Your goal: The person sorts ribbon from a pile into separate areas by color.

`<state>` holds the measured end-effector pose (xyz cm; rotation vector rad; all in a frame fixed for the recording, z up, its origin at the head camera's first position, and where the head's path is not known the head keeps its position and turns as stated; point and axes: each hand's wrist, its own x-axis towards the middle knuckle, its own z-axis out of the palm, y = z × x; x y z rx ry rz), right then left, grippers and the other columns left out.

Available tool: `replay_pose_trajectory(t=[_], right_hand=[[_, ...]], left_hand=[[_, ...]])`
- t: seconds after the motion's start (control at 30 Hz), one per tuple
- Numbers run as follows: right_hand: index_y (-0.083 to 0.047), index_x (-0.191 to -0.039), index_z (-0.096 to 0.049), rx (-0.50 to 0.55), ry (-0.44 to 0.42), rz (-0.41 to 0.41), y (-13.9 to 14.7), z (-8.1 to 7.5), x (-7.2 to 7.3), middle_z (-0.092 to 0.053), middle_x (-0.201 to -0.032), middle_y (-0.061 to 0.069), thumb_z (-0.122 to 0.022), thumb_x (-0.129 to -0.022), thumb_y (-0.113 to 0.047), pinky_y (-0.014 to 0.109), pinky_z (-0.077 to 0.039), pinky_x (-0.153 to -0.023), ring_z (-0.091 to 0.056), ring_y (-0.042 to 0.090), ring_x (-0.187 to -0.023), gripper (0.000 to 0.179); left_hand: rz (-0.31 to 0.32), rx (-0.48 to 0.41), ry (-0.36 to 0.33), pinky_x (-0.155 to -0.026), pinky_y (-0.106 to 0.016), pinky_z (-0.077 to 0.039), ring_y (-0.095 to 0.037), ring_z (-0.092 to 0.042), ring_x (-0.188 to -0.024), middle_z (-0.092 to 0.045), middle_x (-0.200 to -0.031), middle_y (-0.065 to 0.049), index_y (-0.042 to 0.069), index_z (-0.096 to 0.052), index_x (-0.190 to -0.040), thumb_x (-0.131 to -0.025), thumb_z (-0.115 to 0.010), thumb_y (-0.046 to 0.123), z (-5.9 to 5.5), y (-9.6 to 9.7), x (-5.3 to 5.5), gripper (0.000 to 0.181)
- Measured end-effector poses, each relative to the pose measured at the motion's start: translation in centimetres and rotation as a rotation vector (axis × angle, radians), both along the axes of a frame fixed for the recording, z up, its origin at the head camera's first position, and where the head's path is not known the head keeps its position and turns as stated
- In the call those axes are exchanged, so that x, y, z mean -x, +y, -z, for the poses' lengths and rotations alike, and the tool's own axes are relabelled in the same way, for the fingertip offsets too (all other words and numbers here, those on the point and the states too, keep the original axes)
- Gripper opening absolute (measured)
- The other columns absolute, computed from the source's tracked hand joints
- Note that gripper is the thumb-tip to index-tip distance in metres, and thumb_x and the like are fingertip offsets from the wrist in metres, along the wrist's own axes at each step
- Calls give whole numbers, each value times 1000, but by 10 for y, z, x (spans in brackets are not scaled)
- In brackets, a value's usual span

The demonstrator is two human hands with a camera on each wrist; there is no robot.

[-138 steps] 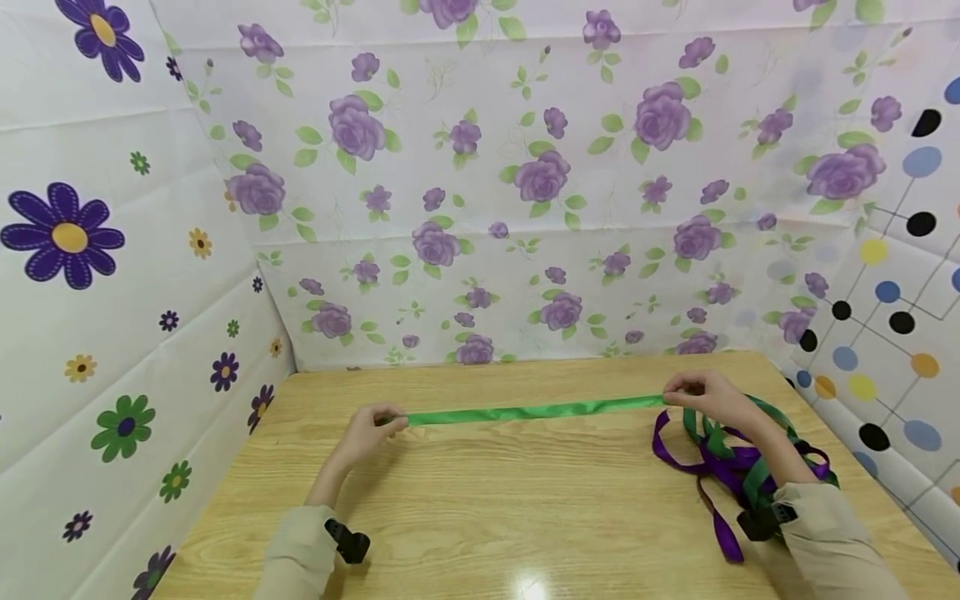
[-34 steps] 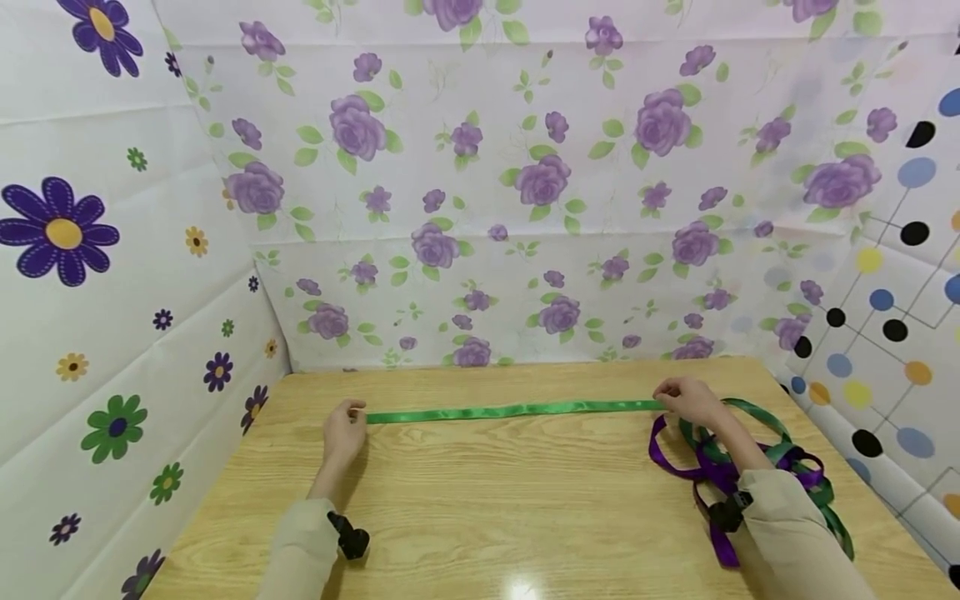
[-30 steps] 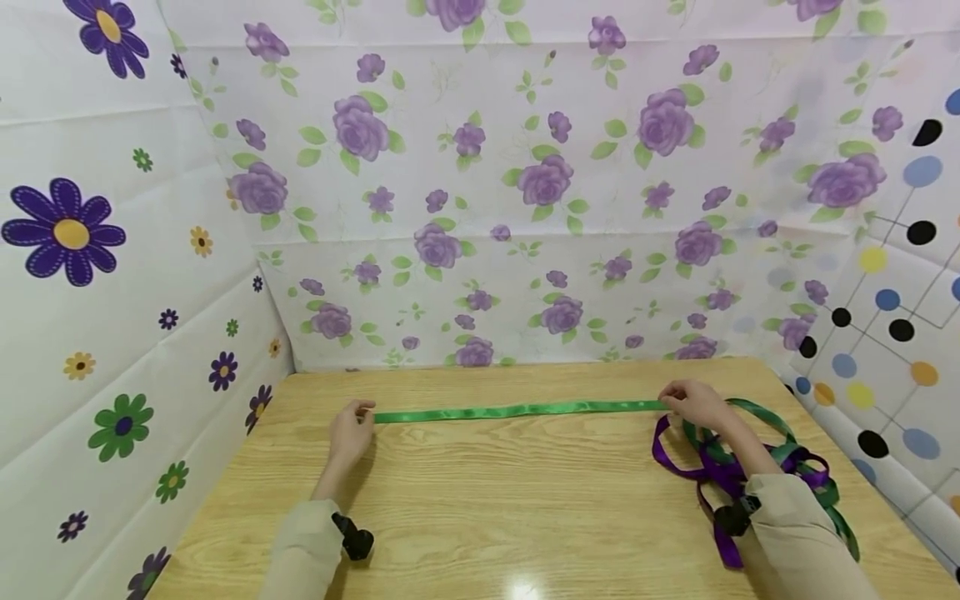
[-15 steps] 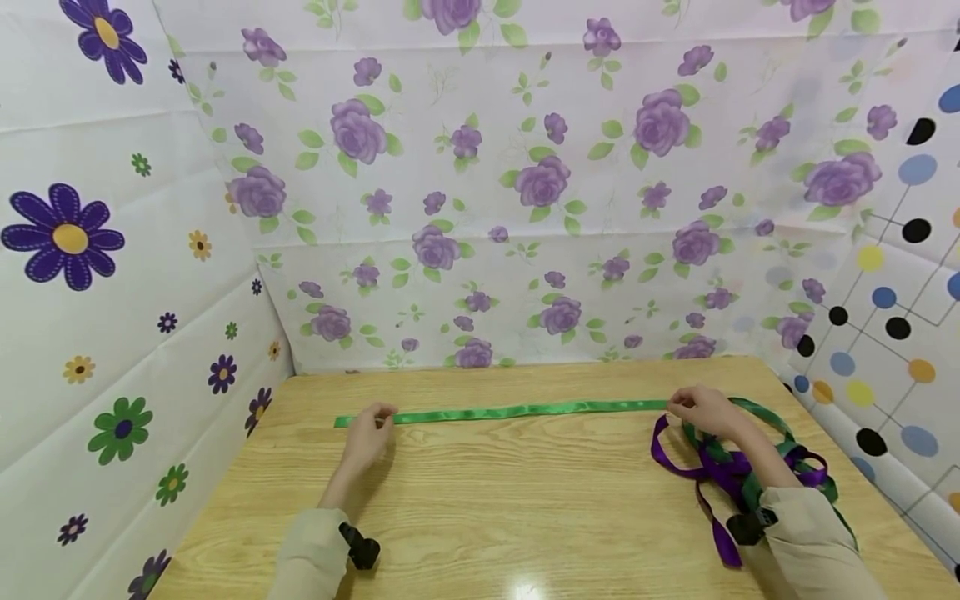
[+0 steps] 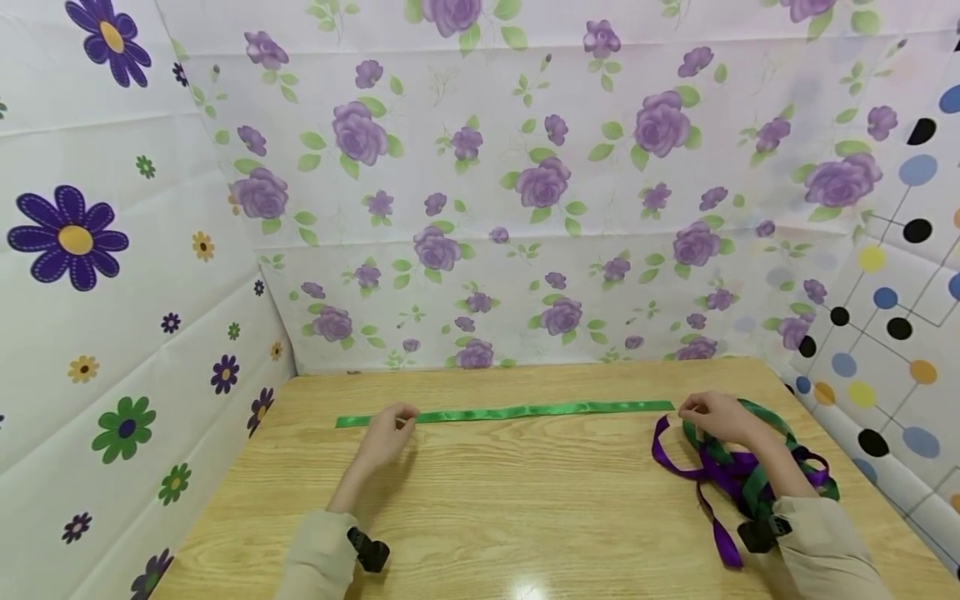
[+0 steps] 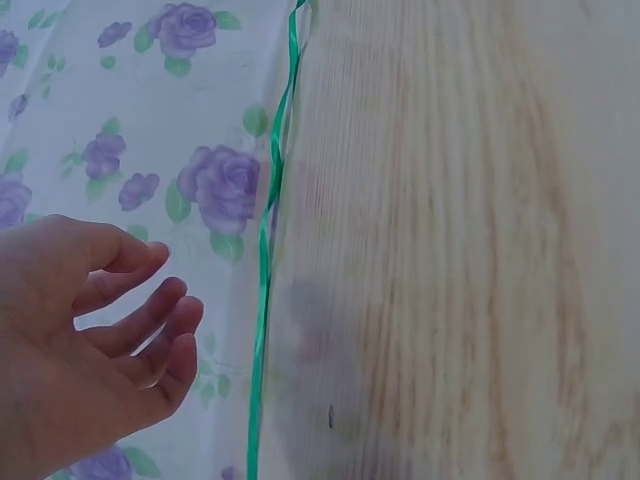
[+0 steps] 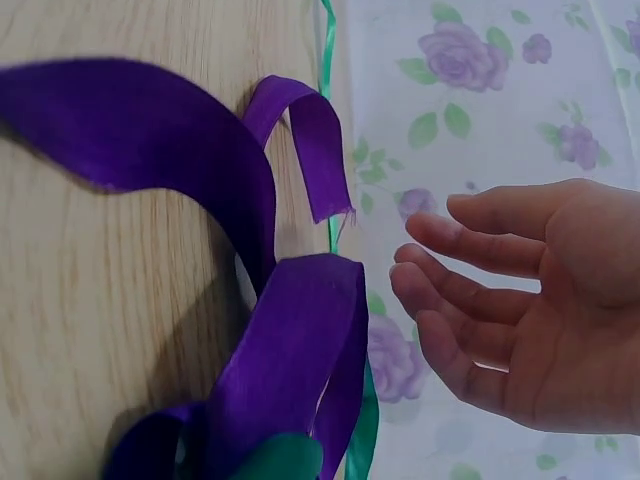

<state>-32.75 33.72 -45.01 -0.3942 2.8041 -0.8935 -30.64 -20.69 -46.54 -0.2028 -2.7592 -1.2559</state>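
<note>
A shiny green ribbon (image 5: 540, 410) lies stretched out nearly straight across the far part of the table. Over its left part is my left hand (image 5: 388, 435), fingers loosely bent; the left wrist view shows this hand (image 6: 90, 340) apart from the ribbon (image 6: 265, 260), holding nothing. Just past the ribbon's right end hovers my right hand (image 5: 722, 417), relaxed, with nothing in its fingers in the right wrist view. Beneath and beside it lies a loose tangle of purple ribbon (image 5: 722, 477) and dark green ribbon (image 5: 756, 482), partly hidden by the right forearm.
The wooden table (image 5: 525, 500) reaches back to a rose-patterned cloth (image 5: 480, 208). Flowered cloth (image 5: 67, 333) hangs at the left, dotted cloth (image 5: 892, 400) at the right. Each wrist wears a small black camera (image 5: 369, 550).
Earlier both hands held the green ribbon's ends and stretched it over the table. The left hand has since slid right along it, baring its left end; the right hand has let go and shifted right.
</note>
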Motion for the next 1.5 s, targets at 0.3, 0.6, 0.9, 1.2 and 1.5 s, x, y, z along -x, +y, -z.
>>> replay_pose_trajectory(t=[0.3,0.6,0.9,1.2,1.5], right_hand=[[4,-109,-59,-59,54,25,13,4,-2,-63,-97,21,-49,-95,-21,35,-49,-60,-60,23,-77,30],[1,-98,-61,-74,4,33,15,13,-3,-63,-90,14,-55,-91,-16,31,-44,-57,-57,20,-72,20],[-9,-73,-61,-224,46,38,9,20,-6,-57,-67,-1,-71,-77,-28,27,-35,-53,-45,13,-58,22],[-10,-68,-59,-229,42,14,11,21,-6,-48,-63,-4,-67,-79,-15,25,-32,-53,-38,10,-55,15],[-7,-84,-58,-65,171,-30,6,0,-11,-55,-70,4,-57,-90,-21,23,-33,-52,-41,8,-55,15]], left_hand=[[86,53,4,-75,-32,-49,-21,-57,-91,-62,-107,-14,4,-61,-111,-93,-51,12,-4,13,-5,22],[203,92,-10,-73,-32,-48,-20,-58,-91,-64,-107,-11,6,-63,-109,-94,-50,12,-3,22,-8,20],[278,127,-43,-74,-34,-48,-20,-58,-91,-63,-106,-10,6,-63,-108,-95,-48,15,-7,34,-12,22],[361,130,-59,-77,-36,-48,-23,-57,-95,-62,-108,-10,5,-62,-111,-97,-45,17,-3,51,-14,25],[423,137,-58,-77,-34,-48,-23,-57,-98,-62,-110,-7,9,-61,-112,-97,-45,20,-10,72,-16,25]])
